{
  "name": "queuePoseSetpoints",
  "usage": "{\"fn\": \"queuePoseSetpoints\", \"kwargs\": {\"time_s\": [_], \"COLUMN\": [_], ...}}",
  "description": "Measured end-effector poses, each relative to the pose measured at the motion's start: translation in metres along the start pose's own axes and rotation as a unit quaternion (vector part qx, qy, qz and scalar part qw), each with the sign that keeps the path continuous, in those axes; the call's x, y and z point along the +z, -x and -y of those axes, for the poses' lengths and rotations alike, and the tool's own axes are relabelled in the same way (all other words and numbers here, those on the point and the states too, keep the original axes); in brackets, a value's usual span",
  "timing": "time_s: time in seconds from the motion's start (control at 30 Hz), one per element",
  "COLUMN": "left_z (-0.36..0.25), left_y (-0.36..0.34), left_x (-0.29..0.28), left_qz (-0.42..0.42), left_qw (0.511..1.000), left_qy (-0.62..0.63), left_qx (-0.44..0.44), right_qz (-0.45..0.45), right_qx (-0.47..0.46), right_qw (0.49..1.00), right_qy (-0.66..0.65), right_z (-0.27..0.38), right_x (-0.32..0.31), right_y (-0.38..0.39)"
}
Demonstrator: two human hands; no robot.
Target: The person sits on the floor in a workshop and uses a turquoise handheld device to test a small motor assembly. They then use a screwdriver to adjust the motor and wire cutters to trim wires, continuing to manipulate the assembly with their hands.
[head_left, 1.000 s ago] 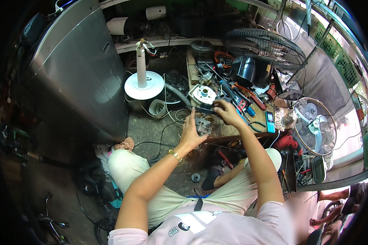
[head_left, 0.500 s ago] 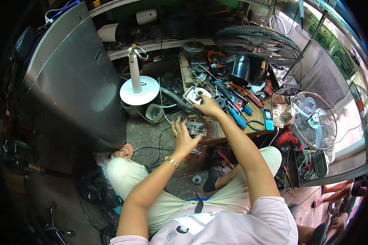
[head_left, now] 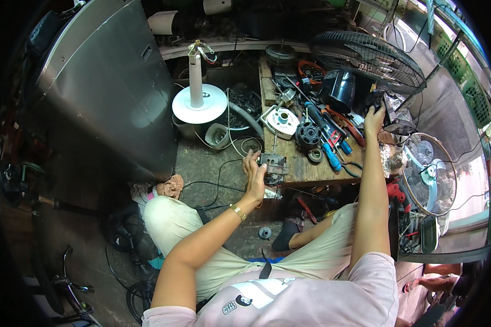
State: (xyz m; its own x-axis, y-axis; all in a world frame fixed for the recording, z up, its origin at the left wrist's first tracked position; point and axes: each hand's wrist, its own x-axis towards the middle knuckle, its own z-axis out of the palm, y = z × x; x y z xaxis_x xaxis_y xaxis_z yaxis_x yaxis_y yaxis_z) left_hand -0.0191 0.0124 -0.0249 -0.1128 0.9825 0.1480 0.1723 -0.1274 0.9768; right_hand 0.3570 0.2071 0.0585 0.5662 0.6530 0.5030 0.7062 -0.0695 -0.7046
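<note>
Holding left hand (head_left: 254, 177), fingers loosely apart, against metal block (head_left: 275, 164), likely heavy, rigid, best gripped by sides; stretching right hand (head_left: 375, 120) to dark part (head_left: 374, 100), finger closure impossible to tell.

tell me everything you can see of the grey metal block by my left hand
The grey metal block looks boxy and worn, with dark marks or holes on top. It sits at the wooden bench's near left corner. The left hand is at its left edge, thumb apparently touching.
</note>
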Motion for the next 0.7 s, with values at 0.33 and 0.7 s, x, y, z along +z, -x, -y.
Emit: {"fn": "queuePoseSetpoints", "kwargs": {"time_s": [0.33, 0.7], "left_z": [-0.016, -0.04], "left_y": [0.004, 0.004], "left_x": [0.027, 0.046], "left_qz": [-0.064, -0.15], "left_qw": [0.853, 0.817], "left_qy": [0.468, 0.5], "left_qx": [-0.221, -0.244], "right_qz": [0.01, 0.348], "right_qx": [-0.112, -0.157], "right_qw": [0.994, 0.919], "right_qy": [0.009, -0.104], "right_z": [-0.049, 0.088], "right_x": [-0.012, -0.091], "right_y": [0.038, 0.256]}}
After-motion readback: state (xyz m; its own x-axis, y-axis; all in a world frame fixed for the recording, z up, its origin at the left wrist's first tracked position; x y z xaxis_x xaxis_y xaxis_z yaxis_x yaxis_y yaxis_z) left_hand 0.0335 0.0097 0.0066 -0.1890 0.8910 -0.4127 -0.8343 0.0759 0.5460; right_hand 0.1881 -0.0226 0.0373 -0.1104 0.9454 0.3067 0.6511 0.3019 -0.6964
